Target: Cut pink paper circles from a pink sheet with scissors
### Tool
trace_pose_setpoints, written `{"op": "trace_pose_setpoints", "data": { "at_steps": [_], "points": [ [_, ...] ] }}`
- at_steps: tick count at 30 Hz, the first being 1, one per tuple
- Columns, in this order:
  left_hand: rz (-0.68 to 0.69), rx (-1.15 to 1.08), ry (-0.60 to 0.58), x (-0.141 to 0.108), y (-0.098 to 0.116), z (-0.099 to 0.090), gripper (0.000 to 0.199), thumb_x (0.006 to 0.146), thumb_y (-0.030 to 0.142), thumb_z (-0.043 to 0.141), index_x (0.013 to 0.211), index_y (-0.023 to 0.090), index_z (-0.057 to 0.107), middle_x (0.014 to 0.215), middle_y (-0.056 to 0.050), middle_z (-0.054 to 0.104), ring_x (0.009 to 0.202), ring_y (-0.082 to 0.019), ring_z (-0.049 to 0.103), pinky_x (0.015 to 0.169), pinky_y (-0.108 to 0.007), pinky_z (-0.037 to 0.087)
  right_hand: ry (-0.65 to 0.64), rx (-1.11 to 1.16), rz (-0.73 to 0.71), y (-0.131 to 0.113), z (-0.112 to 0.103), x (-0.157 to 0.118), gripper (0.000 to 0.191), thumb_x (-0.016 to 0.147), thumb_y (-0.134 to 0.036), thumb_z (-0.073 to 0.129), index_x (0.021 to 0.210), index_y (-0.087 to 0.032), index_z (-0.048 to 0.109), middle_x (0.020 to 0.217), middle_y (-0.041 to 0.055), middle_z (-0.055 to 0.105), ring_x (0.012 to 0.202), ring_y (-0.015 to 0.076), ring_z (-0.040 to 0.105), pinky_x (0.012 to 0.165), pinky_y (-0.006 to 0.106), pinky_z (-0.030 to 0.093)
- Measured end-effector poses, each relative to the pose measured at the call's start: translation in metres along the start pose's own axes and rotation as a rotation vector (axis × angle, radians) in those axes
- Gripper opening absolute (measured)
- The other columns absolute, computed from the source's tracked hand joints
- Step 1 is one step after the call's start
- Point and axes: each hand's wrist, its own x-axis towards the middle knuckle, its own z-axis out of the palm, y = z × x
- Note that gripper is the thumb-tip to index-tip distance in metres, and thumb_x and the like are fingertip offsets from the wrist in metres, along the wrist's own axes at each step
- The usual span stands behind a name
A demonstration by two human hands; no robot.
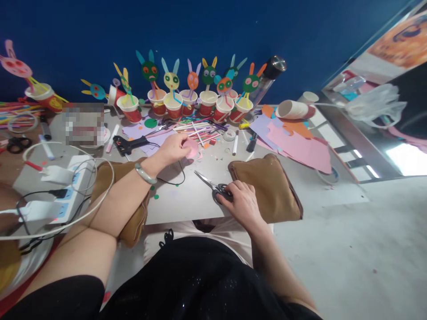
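Observation:
My left hand [175, 149], with a bangle on its wrist, pinches a round piece of pink paper [191, 150] above the table. Fingers of my right hand [243, 200] close over the black handles of a pair of scissors [211, 184]. The scissors' blades are together and point up and left, toward the pink circle. A black glue gun [131, 144] lies left of my left hand on purple paper [160, 143]. Beyond the hands is a heap of coloured sticks [200, 129].
Paper cups with rabbit-faced paper figures [173, 104] line the blue wall. A power strip [71, 191] with looping cables lies at left. Brown cushions [267, 189] hang at the table's front edge. Pink paper sheets [300, 146], a marker [235, 144] and tape [229, 135] lie to the right.

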Motion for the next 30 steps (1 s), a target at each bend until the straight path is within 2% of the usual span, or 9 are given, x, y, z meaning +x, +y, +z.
{"op": "trace_pose_setpoints", "data": {
  "at_steps": [5,9,11,14,18,20,23,28,30],
  "points": [
    [0.005,-0.039,0.029,-0.001,0.000,0.002,0.010,0.068,0.025,0.053,0.075,0.018,0.050,0.072,0.001,0.048,0.066,-0.014,0.042,0.061,-0.029,0.030,0.010,-0.020,-0.025,-0.006,0.003,0.007,0.025,0.093,-0.043,0.060,0.086,-0.019,0.064,0.089,0.0085,0.068,0.086,0.0251,0.060,0.084,0.038,0.033],
    [0.023,-0.057,0.060,-0.001,-0.001,0.003,0.010,0.069,0.025,0.053,0.076,0.018,0.050,0.072,0.001,0.049,0.066,-0.014,0.043,0.061,-0.028,0.031,-0.074,-0.036,-0.055,-0.010,0.002,0.031,0.028,0.092,-0.044,0.060,0.082,-0.019,0.065,0.083,0.0069,0.069,0.078,0.0223,0.060,0.081,0.037,0.030],
    [0.020,-0.061,0.069,0.000,-0.002,0.004,0.008,0.069,0.023,0.053,0.075,0.018,0.050,0.069,0.001,0.048,0.065,-0.014,0.042,0.061,-0.028,0.031,-0.069,-0.069,0.009,-0.011,0.001,0.045,0.029,0.091,-0.044,0.060,0.080,-0.018,0.065,0.080,0.0072,0.069,0.076,0.0221,0.059,0.079,0.037,0.028],
    [0.006,-0.066,0.091,0.002,-0.003,0.004,0.006,0.068,0.021,0.053,0.072,0.019,0.049,0.067,0.002,0.047,0.064,-0.013,0.042,0.060,-0.028,0.030,0.032,-0.103,0.107,-0.013,-0.001,0.057,0.028,0.090,-0.042,0.060,0.079,-0.017,0.064,0.082,0.0092,0.070,0.077,0.0230,0.059,0.080,0.037,0.027],
    [0.005,-0.075,0.142,0.003,-0.003,0.003,0.007,0.070,0.021,0.053,0.073,0.019,0.047,0.068,0.003,0.046,0.064,-0.013,0.041,0.060,-0.028,0.030,-0.079,0.064,-0.037,-0.015,0.001,0.057,0.028,0.088,-0.042,0.060,0.073,-0.019,0.060,0.073,0.0040,0.070,0.068,0.0187,0.057,0.077,0.034,0.028],
    [0.009,-0.086,0.148,0.004,-0.003,0.003,0.008,0.070,0.020,0.053,0.073,0.019,0.046,0.068,0.003,0.046,0.063,-0.013,0.040,0.060,-0.028,0.029,-0.087,0.034,0.006,-0.013,0.001,0.056,0.027,0.087,-0.040,0.060,0.072,-0.019,0.059,0.072,0.0042,0.070,0.066,0.0185,0.056,0.075,0.034,0.027],
    [0.017,-0.087,0.151,0.004,-0.002,0.003,0.010,0.069,0.018,0.053,0.070,0.020,0.044,0.066,0.003,0.044,0.063,-0.013,0.039,0.060,-0.029,0.029,0.045,-0.053,0.152,-0.010,0.001,0.056,0.027,0.088,-0.041,0.059,0.074,-0.018,0.059,0.076,0.0070,0.071,0.069,0.0203,0.057,0.077,0.035,0.027],
    [0.026,-0.091,0.156,0.003,-0.003,0.004,0.008,0.070,0.018,0.053,0.072,0.019,0.045,0.067,0.003,0.044,0.063,-0.013,0.039,0.060,-0.029,0.029,-0.106,0.062,-0.047,-0.013,0.002,0.056,0.027,0.088,-0.042,0.060,0.073,-0.019,0.059,0.073,0.0039,0.070,0.067,0.0187,0.058,0.077,0.034,0.029],
    [0.021,-0.095,0.145,0.003,-0.004,0.005,0.008,0.070,0.018,0.053,0.072,0.019,0.046,0.066,0.003,0.044,0.063,-0.013,0.039,0.060,-0.029,0.029,-0.058,-0.017,0.022,-0.014,0.002,0.057,0.027,0.089,-0.040,0.058,0.073,-0.018,0.060,0.075,0.0064,0.071,0.069,0.0201,0.058,0.076,0.034,0.028]
  ]
}}
